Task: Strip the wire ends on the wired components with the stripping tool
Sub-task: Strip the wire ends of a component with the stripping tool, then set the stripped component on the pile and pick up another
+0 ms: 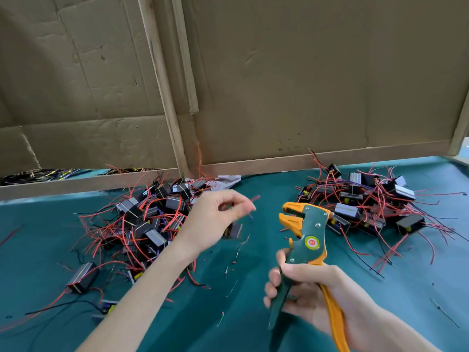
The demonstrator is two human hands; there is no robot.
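Observation:
My right hand grips the handles of the green and orange stripping tool, whose jaws point up and left over the teal table. My left hand, blurred, hovers in the middle and pinches a red wire. A small dark component hangs blurred below that hand. The wire's end lies left of the tool's jaws, apart from them.
A pile of black wired components with red leads lies at the left, a second pile at the right. One loose component sits front left. Wire scraps dot the teal cloth. A cardboard wall closes the back.

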